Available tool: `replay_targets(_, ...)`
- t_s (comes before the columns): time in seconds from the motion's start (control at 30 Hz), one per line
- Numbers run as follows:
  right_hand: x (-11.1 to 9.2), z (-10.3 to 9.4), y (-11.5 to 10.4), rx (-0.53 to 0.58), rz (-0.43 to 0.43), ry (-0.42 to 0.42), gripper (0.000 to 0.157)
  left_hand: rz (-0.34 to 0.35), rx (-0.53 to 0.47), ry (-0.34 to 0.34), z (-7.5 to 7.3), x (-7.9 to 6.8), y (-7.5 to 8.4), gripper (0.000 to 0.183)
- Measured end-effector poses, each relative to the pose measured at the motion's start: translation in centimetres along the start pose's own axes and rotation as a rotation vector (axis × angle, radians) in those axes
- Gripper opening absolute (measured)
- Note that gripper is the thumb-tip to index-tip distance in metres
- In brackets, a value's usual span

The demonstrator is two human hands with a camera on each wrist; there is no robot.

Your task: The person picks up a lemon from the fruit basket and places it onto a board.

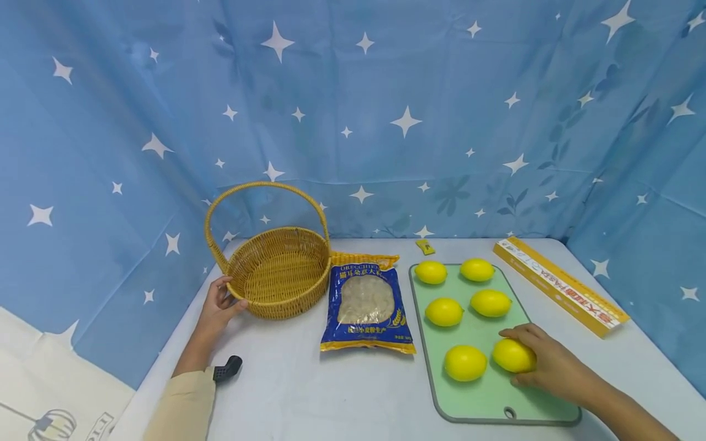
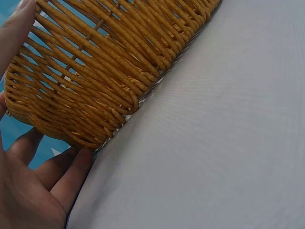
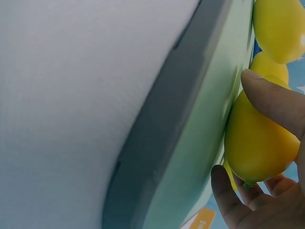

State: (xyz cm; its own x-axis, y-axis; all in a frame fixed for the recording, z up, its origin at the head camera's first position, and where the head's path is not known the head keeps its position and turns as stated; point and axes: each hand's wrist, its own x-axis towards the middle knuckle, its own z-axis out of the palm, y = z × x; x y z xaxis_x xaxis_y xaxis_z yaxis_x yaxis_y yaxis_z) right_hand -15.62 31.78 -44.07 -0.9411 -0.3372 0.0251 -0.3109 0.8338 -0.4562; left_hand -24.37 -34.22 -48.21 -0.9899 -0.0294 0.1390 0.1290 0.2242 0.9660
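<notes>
A round wicker basket (image 1: 287, 275) with a tall arched handle stands at the left of the table. My left hand (image 1: 217, 309) holds its near left side, thumb by the rim; in the left wrist view, the fingertips (image 2: 85, 157) reach its lower edge. On the right, my right hand (image 1: 551, 361) grips a yellow lemon (image 1: 510, 356) at the front right of a green cutting board (image 1: 485, 401). The right wrist view has the thumb on one side of that lemon (image 3: 259, 138) and the fingers around its other side. Several more lemons (image 1: 465, 362) lie in two columns on the board.
Between basket and board lies a blue bag of orecchiette pasta (image 1: 366, 306). A long yellow-and-white box (image 1: 559, 285) slants beyond the board's right edge. A small yellow packet (image 1: 425, 247) is at the back. Starry blue curtains (image 1: 353, 122) enclose the table (image 1: 309, 392).
</notes>
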Motion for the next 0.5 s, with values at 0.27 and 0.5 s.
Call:
replay_targets(0.27,0.7,-0.2,-0.8,0.011,0.019,-0.026,0.088,-0.022,0.0,0.027,-0.8,-0.4,1.0,0.081)
replay_targets(0.5,2.7,-0.4,-1.5,0.069,-0.034,0.056,0.079,0.048,0.064,0.097,-3.5,-0.8,2.5,0.069)
